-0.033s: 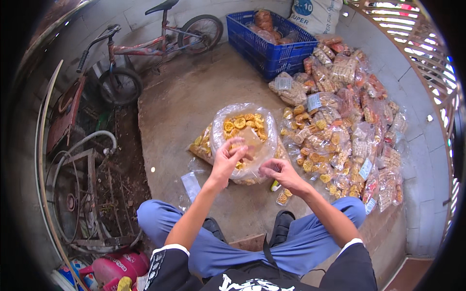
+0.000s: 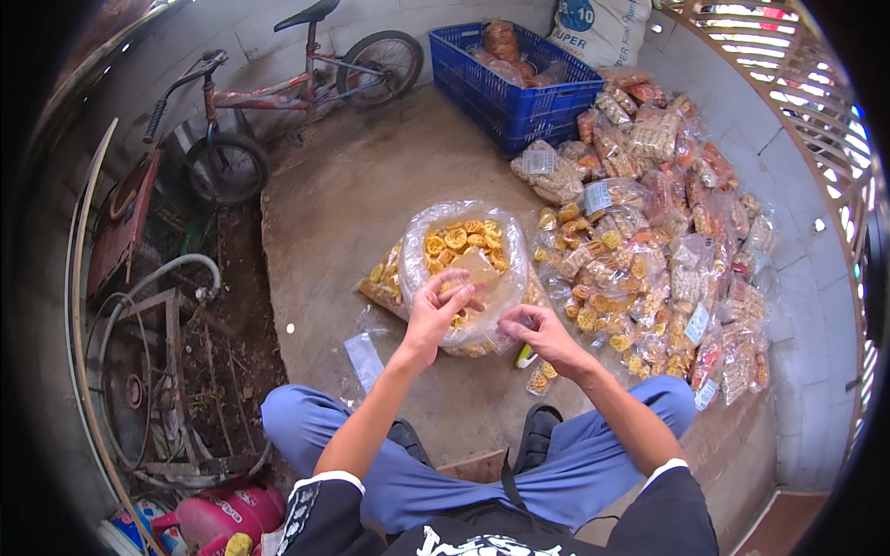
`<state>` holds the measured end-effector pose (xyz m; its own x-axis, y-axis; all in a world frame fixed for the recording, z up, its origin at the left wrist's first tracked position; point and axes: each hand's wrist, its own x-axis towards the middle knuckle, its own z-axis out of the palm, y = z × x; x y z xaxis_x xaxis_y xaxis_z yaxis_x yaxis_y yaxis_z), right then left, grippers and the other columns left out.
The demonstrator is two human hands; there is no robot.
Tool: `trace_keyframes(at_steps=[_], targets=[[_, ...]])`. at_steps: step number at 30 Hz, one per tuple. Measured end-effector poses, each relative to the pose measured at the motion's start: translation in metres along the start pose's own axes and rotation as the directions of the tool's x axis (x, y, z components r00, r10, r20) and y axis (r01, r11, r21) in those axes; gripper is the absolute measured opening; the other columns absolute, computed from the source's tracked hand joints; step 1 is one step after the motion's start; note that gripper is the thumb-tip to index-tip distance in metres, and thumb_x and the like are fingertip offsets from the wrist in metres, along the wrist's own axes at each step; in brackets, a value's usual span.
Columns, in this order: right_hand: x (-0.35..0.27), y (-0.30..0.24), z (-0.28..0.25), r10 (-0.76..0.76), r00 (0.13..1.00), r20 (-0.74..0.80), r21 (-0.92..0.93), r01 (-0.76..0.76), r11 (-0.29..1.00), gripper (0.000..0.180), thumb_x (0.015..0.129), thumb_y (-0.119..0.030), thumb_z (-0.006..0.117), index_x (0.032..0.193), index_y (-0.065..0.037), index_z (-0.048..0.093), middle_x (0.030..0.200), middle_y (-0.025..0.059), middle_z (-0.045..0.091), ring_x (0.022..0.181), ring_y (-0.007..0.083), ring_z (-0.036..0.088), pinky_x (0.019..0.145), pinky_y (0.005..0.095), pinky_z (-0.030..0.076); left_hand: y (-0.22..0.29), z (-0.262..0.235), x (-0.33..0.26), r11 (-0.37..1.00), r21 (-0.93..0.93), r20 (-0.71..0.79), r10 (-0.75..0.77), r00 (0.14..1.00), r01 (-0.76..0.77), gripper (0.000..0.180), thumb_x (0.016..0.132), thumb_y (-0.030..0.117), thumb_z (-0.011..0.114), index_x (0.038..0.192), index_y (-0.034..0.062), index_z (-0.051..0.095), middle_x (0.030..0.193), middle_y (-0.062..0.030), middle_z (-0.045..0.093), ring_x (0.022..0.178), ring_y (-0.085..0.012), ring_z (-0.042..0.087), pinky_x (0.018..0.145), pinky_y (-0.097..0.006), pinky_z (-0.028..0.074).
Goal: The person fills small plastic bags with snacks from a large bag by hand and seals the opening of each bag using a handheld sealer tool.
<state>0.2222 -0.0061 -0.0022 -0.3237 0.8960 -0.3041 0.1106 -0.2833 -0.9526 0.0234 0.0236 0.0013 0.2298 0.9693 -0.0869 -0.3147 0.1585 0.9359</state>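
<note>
A large clear plastic bag [image 2: 516, 243] stands with its mouth rolled open, full of yellow wheel-shaped snacks [image 2: 456, 238]. My left hand [image 2: 436, 313] is over its near left side, fingers curled against a small translucent piece of plastic [image 2: 476, 270], seemingly a small bag. At the near right rim, my right hand [image 2: 545, 338] has thumb and fingers pinched together; what they hold, if anything, is hard to make out against the clear film. Just below that hand lies a yellow-green object [image 2: 526, 356], partly hidden. A small packet of snacks [image 2: 540, 378] lies beside it.
Many filled snack packets [image 2: 649, 232] are heaped on the right. Behind them stand a blue crate [image 2: 519, 116] and a white sack [image 2: 603, 32]. Flat clear plastic [image 2: 362, 360] lies left of my hands. A small bicycle [image 2: 278, 93] leans at the back; a metal frame [image 2: 176, 371] stands left.
My left hand has lowered slightly, and the translucent piece beside it sits a little lower. My right thumb and fingers look closer together. The whole view has shifted slightly.
</note>
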Motion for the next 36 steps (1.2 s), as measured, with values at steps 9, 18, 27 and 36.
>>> trace_keyframes(at_steps=[9,18,27,36], targets=[[0.022,-0.022,0.011,0.101,0.995,-0.002,0.450,-0.089,0.889,0.042,0.088,-0.032,0.058,0.120,-0.007,0.048,0.108,0.0058,0.058,0.090,0.0131,0.057,0.072,0.0276,0.047,-0.003,-0.026,-0.005,0.996,-0.057,-0.286,0.050,0.957,-0.069,0.017,0.088,0.016,0.059,0.096,0.0053,0.048,0.099,-0.0150,0.066,0.079,-0.0159,0.065,0.068,-0.023,0.046],[0.014,-0.008,0.012,-0.003,0.981,-0.193,0.344,0.071,0.936,0.018,0.084,-0.022,0.065,0.093,-0.006,0.063,0.084,0.0010,0.063,0.073,0.0088,0.059,0.062,0.0208,0.044,-0.006,-0.014,-0.015,0.996,-0.083,-0.164,-0.032,0.986,0.019,0.024,0.087,0.016,0.060,0.106,0.0046,0.049,0.104,-0.0152,0.064,0.082,-0.0173,0.064,0.071,-0.026,0.047],[0.014,-0.014,-0.003,-0.074,0.952,-0.296,0.276,0.159,0.948,0.019,0.084,-0.021,0.065,0.092,-0.003,0.064,0.072,-0.0040,0.058,0.063,0.0034,0.049,0.058,0.0192,0.039,-0.001,-0.013,-0.013,0.987,0.005,0.029,-0.158,0.987,0.158,0.031,0.091,0.025,0.053,0.112,0.0019,0.053,0.104,-0.0117,0.064,0.085,-0.0158,0.062,0.072,-0.026,0.047],[0.010,-0.016,-0.007,-0.081,0.978,-0.195,0.044,0.091,0.995,0.029,0.082,-0.021,0.067,0.103,-0.001,0.064,0.087,0.0042,0.065,0.077,0.0082,0.057,0.071,0.0198,0.044,-0.005,-0.019,-0.011,0.987,0.099,0.027,-0.131,0.991,0.128,0.037,0.091,0.028,0.053,0.115,0.0009,0.052,0.106,-0.0101,0.064,0.085,-0.0149,0.061,0.073,-0.026,0.047]])
